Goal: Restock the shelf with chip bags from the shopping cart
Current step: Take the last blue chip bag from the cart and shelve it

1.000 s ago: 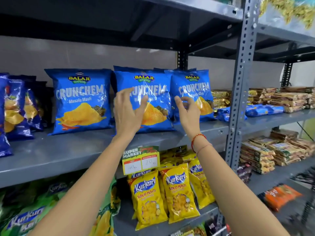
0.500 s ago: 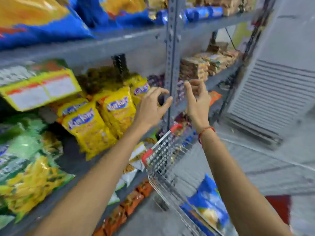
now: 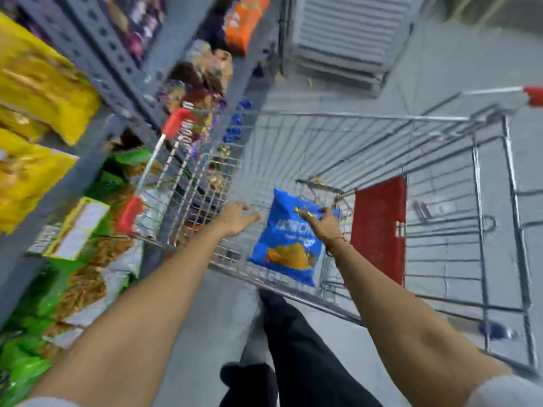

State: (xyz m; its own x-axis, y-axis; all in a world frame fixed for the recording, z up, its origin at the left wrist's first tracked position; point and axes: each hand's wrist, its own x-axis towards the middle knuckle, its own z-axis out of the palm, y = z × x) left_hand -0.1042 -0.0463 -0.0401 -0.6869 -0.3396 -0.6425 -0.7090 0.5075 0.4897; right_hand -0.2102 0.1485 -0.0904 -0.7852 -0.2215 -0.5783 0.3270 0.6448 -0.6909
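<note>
A blue chip bag [image 3: 286, 248] lies in the wire shopping cart [image 3: 352, 115], near its closest side. My right hand [image 3: 321, 226] rests over the bag's upper right corner, fingers spread and touching it; no closed grip shows. My left hand [image 3: 236, 218] reaches into the cart just left of the bag, open, holding nothing and a short gap away from it. The grey shelf [image 3: 111, 57] runs along the left, stocked with yellow bags [image 3: 38, 83] and green bags [image 3: 26, 365]. The frame is blurred by motion.
The cart's red seat flap [image 3: 379, 227] stands right of the bag. Orange packets [image 3: 244, 22] sit on a low shelf ahead. A white louvred unit [image 3: 346, 33] stands on the floor beyond the cart. My leg in black trousers [image 3: 293, 348] is below.
Both hands left the blue bags on the upper shelf and dropped into the cart. My view swung down from the shelf to the cart, and my right hand reached the blue bag.
</note>
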